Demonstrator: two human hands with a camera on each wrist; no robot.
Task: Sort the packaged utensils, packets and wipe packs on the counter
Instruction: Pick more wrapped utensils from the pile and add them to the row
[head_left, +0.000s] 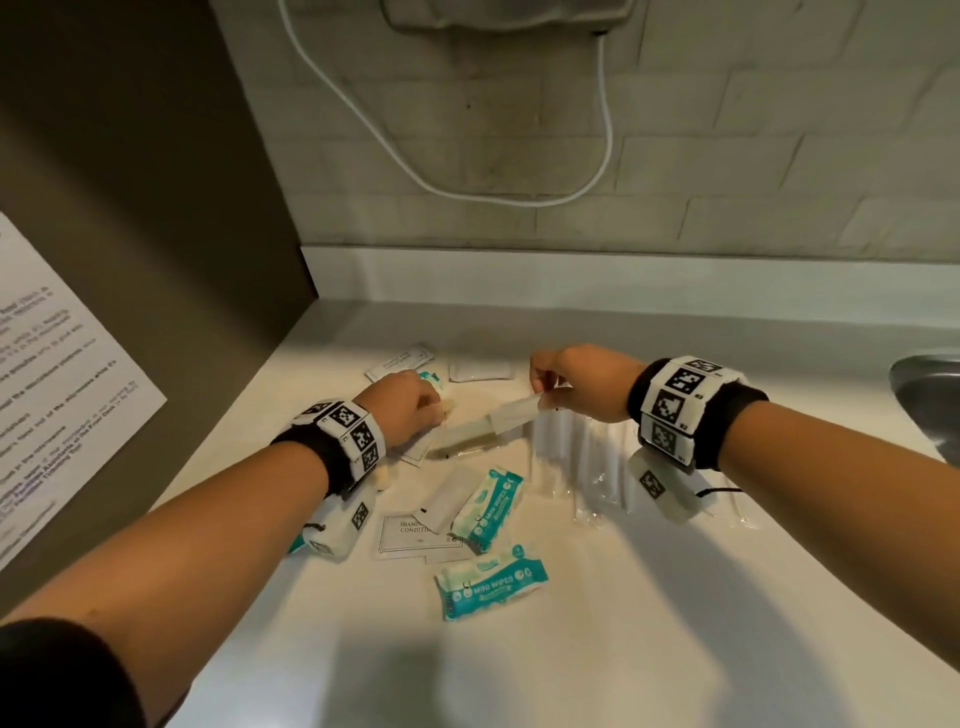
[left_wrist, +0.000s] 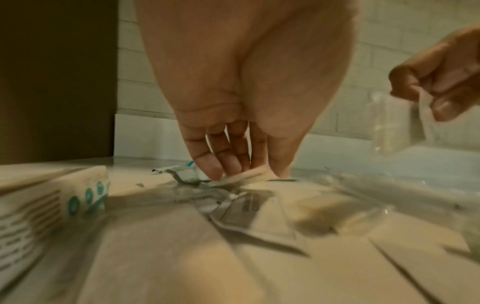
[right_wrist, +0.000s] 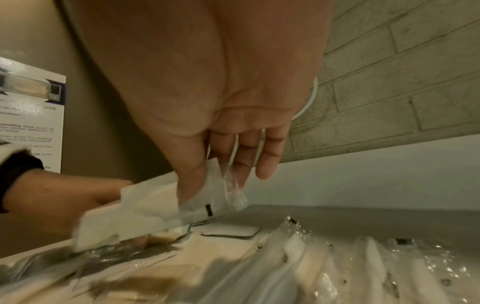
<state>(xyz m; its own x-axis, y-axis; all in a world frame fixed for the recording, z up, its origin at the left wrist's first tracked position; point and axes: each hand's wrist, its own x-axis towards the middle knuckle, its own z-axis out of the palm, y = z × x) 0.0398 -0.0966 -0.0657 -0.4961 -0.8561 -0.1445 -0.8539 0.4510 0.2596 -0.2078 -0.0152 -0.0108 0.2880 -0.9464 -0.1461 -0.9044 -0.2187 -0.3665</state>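
My right hand pinches one end of a clear-wrapped utensil pack with a white napkin, held tilted above the counter. Under it lies a row of several wrapped utensils. My left hand reaches down, its fingertips and thumb pinching the raised edge of a pale packet beside a teal wipe pack. Two more wipe packs and a shampoo packet lie nearer me. Another wipe pack sits under my left wrist.
The pale counter ends at a brown side panel with a printed notice on the left. A steel sink sits at the right edge. A white cable hangs on the brick wall behind. More flat packets lie at the back.
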